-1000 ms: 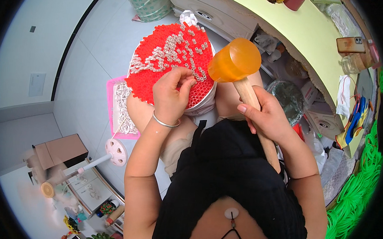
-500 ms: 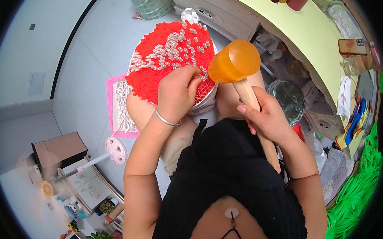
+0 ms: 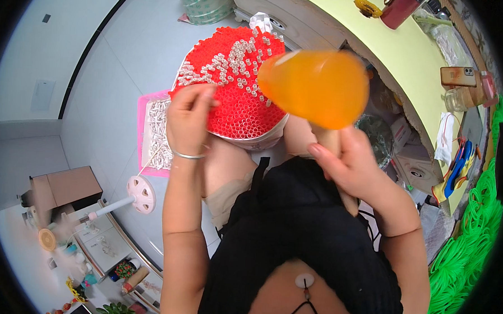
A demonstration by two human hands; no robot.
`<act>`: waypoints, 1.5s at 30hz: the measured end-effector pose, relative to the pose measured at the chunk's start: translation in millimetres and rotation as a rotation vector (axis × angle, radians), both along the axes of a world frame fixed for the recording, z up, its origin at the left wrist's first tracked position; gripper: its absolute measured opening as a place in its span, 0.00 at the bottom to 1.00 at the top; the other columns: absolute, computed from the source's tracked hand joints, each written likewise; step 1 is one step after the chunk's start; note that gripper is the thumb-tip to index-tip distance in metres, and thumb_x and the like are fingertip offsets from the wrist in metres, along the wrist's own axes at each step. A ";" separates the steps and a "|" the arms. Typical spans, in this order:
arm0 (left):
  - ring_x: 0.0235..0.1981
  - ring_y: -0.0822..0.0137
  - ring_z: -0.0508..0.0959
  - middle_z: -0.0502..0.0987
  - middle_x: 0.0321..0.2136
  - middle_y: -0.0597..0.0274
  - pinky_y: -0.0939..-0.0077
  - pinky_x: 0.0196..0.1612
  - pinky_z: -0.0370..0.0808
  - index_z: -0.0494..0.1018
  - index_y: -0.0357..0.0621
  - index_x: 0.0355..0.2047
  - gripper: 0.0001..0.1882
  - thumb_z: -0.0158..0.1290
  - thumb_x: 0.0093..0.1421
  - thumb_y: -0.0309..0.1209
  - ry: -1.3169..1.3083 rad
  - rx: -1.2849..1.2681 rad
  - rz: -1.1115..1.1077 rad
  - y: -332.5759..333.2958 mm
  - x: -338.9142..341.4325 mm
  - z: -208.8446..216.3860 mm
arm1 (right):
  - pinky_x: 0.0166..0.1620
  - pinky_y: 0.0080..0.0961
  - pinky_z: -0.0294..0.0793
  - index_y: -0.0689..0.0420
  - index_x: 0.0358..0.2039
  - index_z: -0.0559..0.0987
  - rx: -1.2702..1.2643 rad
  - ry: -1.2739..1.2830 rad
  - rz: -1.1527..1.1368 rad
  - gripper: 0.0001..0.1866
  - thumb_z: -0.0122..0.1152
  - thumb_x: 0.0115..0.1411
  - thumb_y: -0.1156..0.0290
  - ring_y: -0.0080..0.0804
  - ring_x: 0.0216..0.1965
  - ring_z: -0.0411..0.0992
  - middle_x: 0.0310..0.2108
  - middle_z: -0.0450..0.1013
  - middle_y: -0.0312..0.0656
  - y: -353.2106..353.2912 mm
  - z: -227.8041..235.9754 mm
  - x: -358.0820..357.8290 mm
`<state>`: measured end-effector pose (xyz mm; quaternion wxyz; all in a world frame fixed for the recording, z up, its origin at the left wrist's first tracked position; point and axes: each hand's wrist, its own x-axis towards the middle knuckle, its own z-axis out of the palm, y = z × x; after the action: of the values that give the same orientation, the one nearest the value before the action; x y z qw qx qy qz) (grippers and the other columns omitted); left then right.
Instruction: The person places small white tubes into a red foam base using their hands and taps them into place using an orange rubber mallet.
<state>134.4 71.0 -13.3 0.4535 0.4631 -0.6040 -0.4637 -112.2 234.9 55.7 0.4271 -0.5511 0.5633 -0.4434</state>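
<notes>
A bundle of upright red tubes point(image 3: 243, 113) in a white round container stands between my knees. Several short white tubes point(image 3: 233, 68) stick up from its far part. My left hand point(image 3: 189, 116), wearing a silver bangle, is over the bundle's left edge with the fingers curled in. Whether it holds anything is hidden. My right hand point(image 3: 352, 164) grips the wooden handle of a mallet with an orange, translucent head point(image 3: 316, 87). The blurred head is raised over the bundle's right side, hiding part of it.
Left of the bundle, a pink tray point(image 3: 142, 124) holds many small white pieces. A pale yellow table edge point(image 3: 401, 79) curves along the right, with a phone point(image 3: 457, 76) and glass jar on it. Bright green cord point(image 3: 466, 256) lies at the lower right. A white stand point(image 3: 141, 194) rises at left.
My left hand has moved left from the bundle's near right part to its left edge. The mallet's head has swung up and right in my right hand, looking larger. The whole view has shifted slightly.
</notes>
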 end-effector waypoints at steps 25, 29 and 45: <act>0.24 0.75 0.76 0.83 0.29 0.61 0.80 0.28 0.74 0.82 0.37 0.36 0.06 0.57 0.60 0.24 -0.366 0.000 0.442 -45.1 154.7 -78.1 | 0.19 0.17 0.65 0.61 0.39 0.71 0.417 -0.224 -0.165 0.13 0.62 0.63 0.67 0.17 0.14 0.65 0.21 0.66 0.32 1.3 -7.6 -14.5; 0.27 0.77 0.78 0.82 0.33 0.60 0.84 0.31 0.75 0.80 0.36 0.40 0.08 0.55 0.62 0.20 -0.021 0.110 -0.091 9.8 22.2 19.2 | 0.19 0.16 0.65 0.63 0.42 0.73 0.421 -0.266 -0.134 0.14 0.62 0.63 0.67 0.16 0.14 0.65 0.20 0.68 0.32 -3.5 -13.8 -15.7; 0.29 0.52 0.76 0.72 0.23 0.53 0.60 0.33 0.75 0.74 0.39 0.24 0.04 0.53 0.46 0.20 -0.845 -0.744 -0.696 -5.8 -56.8 34.4 | 0.19 0.16 0.66 0.64 0.41 0.73 0.417 -0.271 -0.109 0.14 0.62 0.63 0.67 0.17 0.14 0.66 0.21 0.71 0.34 2.2 -24.2 -27.0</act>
<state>77.6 65.3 21.2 0.1312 0.1955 -0.9642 -0.1219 -139.2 237.1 31.5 0.5786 -0.3556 0.6091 -0.4096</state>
